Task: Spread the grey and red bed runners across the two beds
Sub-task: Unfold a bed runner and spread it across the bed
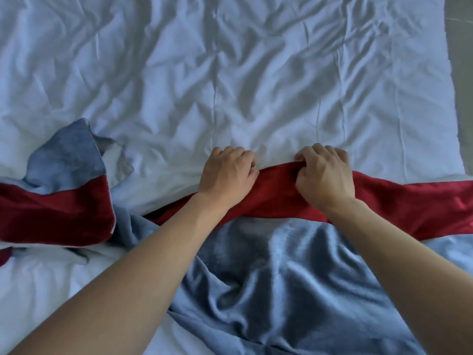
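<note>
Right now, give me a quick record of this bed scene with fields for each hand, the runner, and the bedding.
left hand: fingers curled, gripping the red edge of the runner
right hand: fingers curled, gripping the same red edge, beside the left hand
bed runner: grey and red, rumpled, left end folded over and bunched
white duvet: wrinkled, lies under the runner
progress: runner not yet flat

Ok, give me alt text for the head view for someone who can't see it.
Both hands, left hand and right hand, grip the red edge of a grey and red bed runner bunched on a wrinkled white duvet. The runner's left end lies folded and crumpled.
</note>
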A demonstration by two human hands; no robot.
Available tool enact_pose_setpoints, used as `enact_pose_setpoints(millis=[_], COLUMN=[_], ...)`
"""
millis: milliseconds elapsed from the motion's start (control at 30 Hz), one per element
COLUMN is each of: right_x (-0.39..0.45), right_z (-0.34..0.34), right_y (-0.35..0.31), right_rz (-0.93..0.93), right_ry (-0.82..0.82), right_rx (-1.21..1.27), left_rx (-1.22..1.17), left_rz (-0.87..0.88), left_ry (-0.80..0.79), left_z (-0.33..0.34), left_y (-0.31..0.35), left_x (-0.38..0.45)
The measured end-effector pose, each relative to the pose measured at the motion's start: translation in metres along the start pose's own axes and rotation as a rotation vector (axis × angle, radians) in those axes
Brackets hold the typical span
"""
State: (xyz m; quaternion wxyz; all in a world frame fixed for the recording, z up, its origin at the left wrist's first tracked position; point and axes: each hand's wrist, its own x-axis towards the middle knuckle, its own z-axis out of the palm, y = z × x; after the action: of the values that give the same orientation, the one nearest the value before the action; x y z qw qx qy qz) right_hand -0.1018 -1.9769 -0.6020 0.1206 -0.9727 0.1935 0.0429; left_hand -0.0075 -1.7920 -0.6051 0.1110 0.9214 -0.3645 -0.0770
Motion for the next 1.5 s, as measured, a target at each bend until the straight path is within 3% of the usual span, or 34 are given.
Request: enact_pose_setpoints(millis=[133,267,533,733,1000,1500], right_x=[-0.011,-0.025,-0.057,-0.064,-0.071,-0.062], right_z=[0.005,0.017,0.038,0.051,0.066,0.084], right_y=[-0.071,-0.155,-0.324,-0.41,-0.507,-0.623], right_rz=[-0.171,-0.267,-0.156,-0.11,-0.172,-0.412], right_ry=[-0.028,-0.065,-0.034,-0.052,0.086,0.043], right_rx=[0.004,0.083,0.264,0.208,0.241,0.186], left_rx=[0.071,0.231,0.43,0.327,0.273,0.046], left_rz=[-0.009,-0.029,-0.166,-0.147,-0.12,-0.453], left_ry=[0.018,-0.065,-0.103,-0.076,-0.018,0.083], left_z=[-0.021,-0.048,-0.108,-0.128,-0.134,-0.17], left_y=[-0.05,-0.112,-0.223,-0.294,-0.355,-0.487], left_x=[-0.028,-0.051,-0.117,-0.161,-0.197,-0.265])
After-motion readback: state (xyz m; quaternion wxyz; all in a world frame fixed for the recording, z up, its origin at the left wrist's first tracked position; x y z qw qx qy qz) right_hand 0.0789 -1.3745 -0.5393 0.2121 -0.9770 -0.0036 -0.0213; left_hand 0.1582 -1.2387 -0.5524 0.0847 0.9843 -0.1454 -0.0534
